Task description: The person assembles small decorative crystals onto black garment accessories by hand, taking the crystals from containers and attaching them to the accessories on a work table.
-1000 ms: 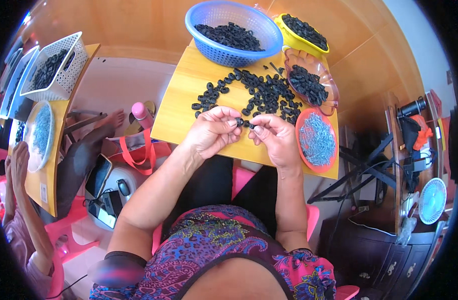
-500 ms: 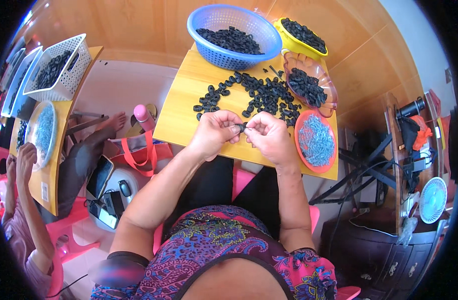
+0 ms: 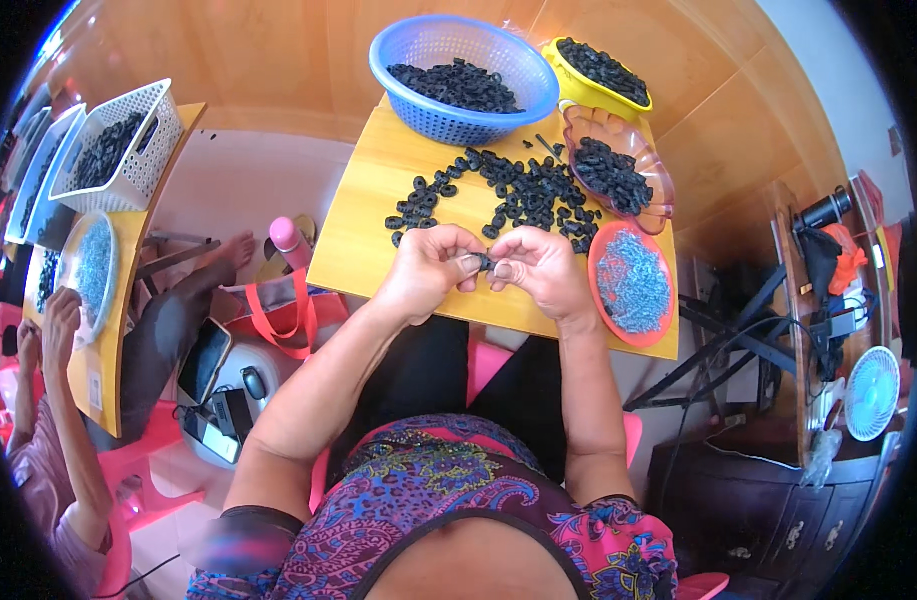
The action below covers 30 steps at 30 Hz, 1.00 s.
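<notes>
Head view shows a small black part between the two hands, over the near side of the wooden bench. It looks light and fairly stiff, perhaps slick, so a fingertip pinch at its ends should suit. The left hand pinches one end; the right hand has thumb and fingers closed on the other. Both forearms angle inward, wrists slightly bent.

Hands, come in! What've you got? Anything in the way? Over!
Left hand, right hand: both pinching one black part. Part: small, partly covered. Path: nothing seen blocking; loose parts lie beyond.
</notes>
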Each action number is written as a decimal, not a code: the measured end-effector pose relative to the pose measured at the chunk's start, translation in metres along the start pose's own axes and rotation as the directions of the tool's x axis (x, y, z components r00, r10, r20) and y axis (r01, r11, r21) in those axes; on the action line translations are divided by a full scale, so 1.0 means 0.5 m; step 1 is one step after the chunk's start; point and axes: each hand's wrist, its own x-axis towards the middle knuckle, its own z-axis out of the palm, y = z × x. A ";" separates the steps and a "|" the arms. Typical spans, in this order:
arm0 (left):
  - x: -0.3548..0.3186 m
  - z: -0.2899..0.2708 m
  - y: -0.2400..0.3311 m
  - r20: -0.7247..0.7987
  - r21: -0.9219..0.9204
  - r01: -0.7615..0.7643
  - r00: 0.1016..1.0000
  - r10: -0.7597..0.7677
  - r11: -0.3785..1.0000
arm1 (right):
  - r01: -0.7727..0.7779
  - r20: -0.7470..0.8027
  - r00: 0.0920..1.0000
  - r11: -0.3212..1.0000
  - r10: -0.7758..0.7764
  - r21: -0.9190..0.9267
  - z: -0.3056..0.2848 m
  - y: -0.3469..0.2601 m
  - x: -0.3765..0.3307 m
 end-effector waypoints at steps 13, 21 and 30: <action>-0.001 0.031 -0.026 -0.038 0.028 0.083 0.996 -0.082 0.996 | -0.181 -0.109 0.981 0.952 0.158 -0.249 -0.013 -0.005 -0.032; 0.027 -0.032 -0.008 -0.327 0.410 -0.085 0.916 0.234 0.908 | -0.086 -0.709 0.705 0.988 -0.032 -0.130 -0.332 -0.080 0.002; 0.040 -0.094 0.000 -0.346 0.828 0.027 0.811 0.472 0.560 | -0.350 -0.376 0.915 0.180 -0.143 -0.919 -0.296 -0.032 -0.144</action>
